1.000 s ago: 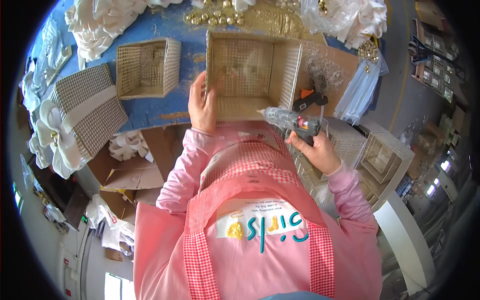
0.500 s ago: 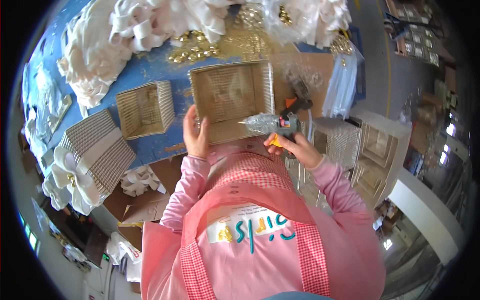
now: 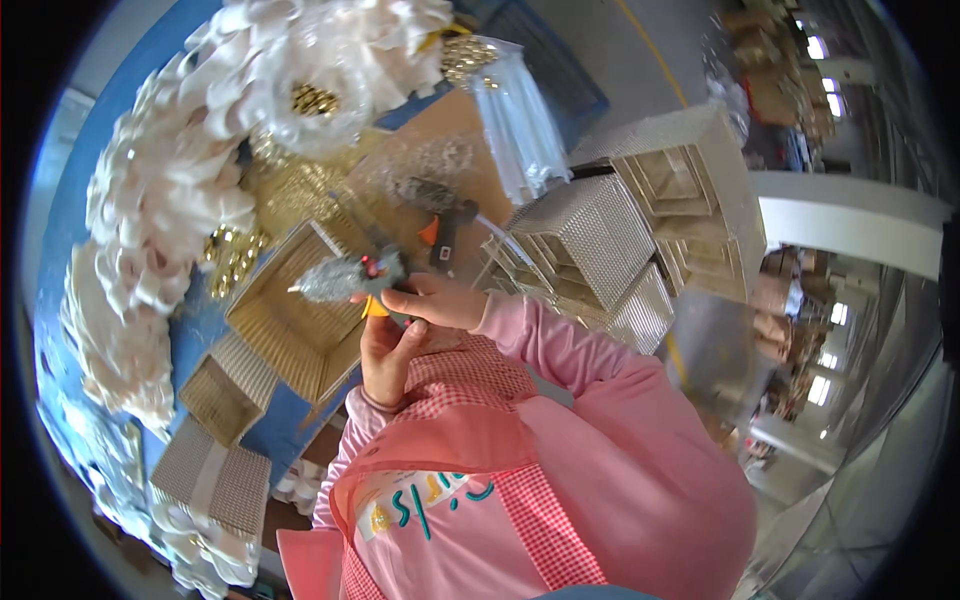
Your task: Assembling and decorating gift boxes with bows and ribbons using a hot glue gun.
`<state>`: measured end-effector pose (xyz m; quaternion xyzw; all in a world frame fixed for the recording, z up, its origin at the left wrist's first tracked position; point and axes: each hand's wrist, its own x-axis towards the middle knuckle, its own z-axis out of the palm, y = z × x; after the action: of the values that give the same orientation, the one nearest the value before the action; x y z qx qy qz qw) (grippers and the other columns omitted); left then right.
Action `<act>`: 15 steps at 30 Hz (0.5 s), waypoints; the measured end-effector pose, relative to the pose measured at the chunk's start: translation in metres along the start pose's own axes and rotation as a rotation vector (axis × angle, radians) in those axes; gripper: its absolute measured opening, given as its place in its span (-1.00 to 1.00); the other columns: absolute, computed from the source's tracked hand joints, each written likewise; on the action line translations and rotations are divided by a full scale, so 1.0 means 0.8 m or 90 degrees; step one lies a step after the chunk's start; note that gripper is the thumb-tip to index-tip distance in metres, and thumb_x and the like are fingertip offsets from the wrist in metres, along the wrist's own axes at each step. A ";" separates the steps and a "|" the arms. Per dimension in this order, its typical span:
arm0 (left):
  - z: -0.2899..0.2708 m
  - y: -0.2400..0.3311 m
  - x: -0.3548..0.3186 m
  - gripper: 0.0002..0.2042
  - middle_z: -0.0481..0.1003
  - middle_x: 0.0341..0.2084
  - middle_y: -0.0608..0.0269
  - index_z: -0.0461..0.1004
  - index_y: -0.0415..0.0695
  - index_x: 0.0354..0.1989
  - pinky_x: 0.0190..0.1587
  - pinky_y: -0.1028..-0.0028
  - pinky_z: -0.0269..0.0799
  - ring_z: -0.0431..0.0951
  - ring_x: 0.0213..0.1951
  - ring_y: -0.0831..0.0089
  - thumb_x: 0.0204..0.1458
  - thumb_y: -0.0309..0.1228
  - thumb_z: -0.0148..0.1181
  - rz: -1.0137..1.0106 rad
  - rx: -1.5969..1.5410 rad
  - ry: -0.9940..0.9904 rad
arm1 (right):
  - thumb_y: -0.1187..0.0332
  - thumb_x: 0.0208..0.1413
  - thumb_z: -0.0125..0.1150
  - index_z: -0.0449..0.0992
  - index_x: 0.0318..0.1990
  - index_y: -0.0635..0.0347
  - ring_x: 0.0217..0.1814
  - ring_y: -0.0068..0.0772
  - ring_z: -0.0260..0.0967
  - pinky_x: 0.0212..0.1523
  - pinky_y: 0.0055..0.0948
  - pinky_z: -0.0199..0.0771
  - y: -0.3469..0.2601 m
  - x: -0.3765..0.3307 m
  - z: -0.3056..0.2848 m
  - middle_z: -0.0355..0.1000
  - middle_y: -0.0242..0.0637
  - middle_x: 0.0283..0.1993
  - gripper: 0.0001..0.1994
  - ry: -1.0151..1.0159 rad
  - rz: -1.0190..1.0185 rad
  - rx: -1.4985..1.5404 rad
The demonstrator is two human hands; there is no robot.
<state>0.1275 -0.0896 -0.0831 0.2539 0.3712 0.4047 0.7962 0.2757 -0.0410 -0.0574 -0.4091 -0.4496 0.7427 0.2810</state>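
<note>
A hot glue gun [image 3: 345,275] with a silver-wrapped barrel and a yellow trigger is in my right hand [image 3: 445,302], its nozzle pointing left. My left hand [image 3: 385,365] meets it from below, fingers and thumb closed around the lower part of the gun by the trigger. Exactly what its fingertips press on is partly hidden. Beneath and left of the gun, a large gold woven box [image 3: 275,315] lies with its open side up. A smaller woven box [image 3: 225,395] sits beside it.
White fabric flowers [image 3: 170,180] pile along the table's far left, with gold beads [image 3: 232,258] beside them. A second glue gun [image 3: 440,235] with an orange trigger rests on cardboard. Stacked woven boxes [image 3: 590,240] stand at right. A woven box with a white band [image 3: 210,480] is lower left.
My view has turned, so the table and boxes appear farther left and tilted. My left hand has gone from the large box's edge to the glue gun, which stays in my right hand.
</note>
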 end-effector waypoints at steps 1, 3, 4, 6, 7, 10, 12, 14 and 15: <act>-0.007 -0.002 0.001 -0.58 0.39 -0.13 0.28 0.22 -0.17 0.06 -0.08 0.55 0.33 0.40 -0.10 0.52 -0.01 -0.63 0.12 -0.038 0.008 0.004 | 0.14 0.18 -0.01 0.40 0.01 0.19 0.01 -0.49 0.30 0.02 -0.51 0.27 0.037 0.004 -0.022 0.37 -0.27 -0.03 -0.63 0.017 0.105 0.077; 0.005 0.011 0.001 -0.61 0.42 -0.21 0.27 0.24 -0.19 0.04 -0.17 0.54 0.39 0.43 -0.20 0.52 0.00 -0.62 0.11 -0.025 0.050 0.032 | 0.19 0.16 0.02 0.41 -0.03 0.21 -0.11 -0.46 0.39 -0.13 -0.53 0.40 0.013 -0.018 -0.064 0.40 -0.26 -0.05 -0.67 0.139 -0.155 -0.067; 0.017 0.022 0.002 -0.61 0.42 -0.21 0.25 0.24 -0.19 0.04 -0.17 0.51 0.40 0.44 -0.21 0.51 0.01 -0.62 0.11 -0.044 0.045 0.036 | 0.27 0.14 0.03 0.44 -0.09 0.25 -0.22 -0.48 0.45 -0.25 -0.55 0.47 0.049 -0.026 -0.117 0.44 -0.28 -0.09 -0.73 0.205 -0.092 0.007; 0.028 0.023 0.008 -0.62 0.44 -0.21 0.19 0.23 -0.23 0.03 -0.19 0.50 0.41 0.46 -0.26 0.48 0.01 -0.61 0.11 -0.004 0.047 0.064 | 0.32 0.12 0.05 0.51 -0.22 0.23 -0.38 -0.59 0.43 -0.36 -0.64 0.43 0.088 -0.059 -0.212 0.49 -0.35 -0.32 -0.80 0.489 0.034 -0.100; 0.033 0.025 0.010 -0.63 0.44 -0.21 0.17 0.23 -0.24 0.03 -0.20 0.50 0.41 0.46 -0.27 0.47 0.02 -0.60 0.10 0.007 0.042 0.072 | 0.25 0.09 0.10 0.54 -0.26 0.22 -0.43 -0.60 0.43 -0.40 -0.65 0.43 0.083 -0.068 -0.252 0.49 -0.33 -0.43 -0.77 0.621 0.214 -0.162; 0.045 0.036 0.014 -0.63 0.44 -0.27 0.22 0.22 -0.19 0.06 -0.37 0.57 0.31 0.36 -0.43 0.57 0.06 -0.49 0.09 -0.007 0.101 0.104 | 0.21 0.03 0.10 0.54 -0.23 0.06 -0.40 -0.27 0.47 -0.36 -0.39 0.45 0.173 -0.098 -0.364 0.50 -0.22 -0.39 -0.79 0.775 0.231 -0.550; 0.033 0.038 0.010 -0.58 0.45 -0.24 0.19 0.18 -0.17 0.11 -0.36 0.57 0.32 0.38 -0.42 0.57 0.05 -0.50 0.08 -0.011 0.144 0.110 | 0.23 0.03 0.09 0.53 -0.22 0.04 -0.36 -0.18 0.45 -0.33 -0.31 0.44 0.186 -0.081 -0.378 0.50 -0.21 -0.36 -0.79 0.793 0.198 -0.610; 0.033 0.040 0.003 -0.59 0.45 -0.21 0.17 0.19 -0.17 0.10 -0.33 0.57 0.34 0.40 -0.40 0.57 0.05 -0.50 0.08 -0.019 0.154 0.134 | 0.26 -0.02 0.09 0.50 -0.23 0.04 -0.26 -0.05 0.41 -0.27 -0.18 0.42 0.186 -0.057 -0.386 0.47 -0.20 -0.32 -0.80 0.813 0.201 -0.701; 0.035 0.038 0.001 -0.61 0.45 -0.21 0.16 0.21 -0.18 0.08 -0.31 0.57 0.35 0.41 -0.39 0.57 0.05 -0.51 0.08 -0.007 0.131 0.120 | 0.26 -0.04 0.11 0.50 -0.26 0.04 -0.27 -0.06 0.41 -0.27 -0.18 0.42 0.181 -0.046 -0.384 0.47 -0.19 -0.32 -0.81 0.836 0.157 -0.724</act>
<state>0.1363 -0.0752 -0.0454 0.2929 0.4853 0.3822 0.7298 0.5511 0.0013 -0.2548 -0.8778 -0.4513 0.0455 0.1542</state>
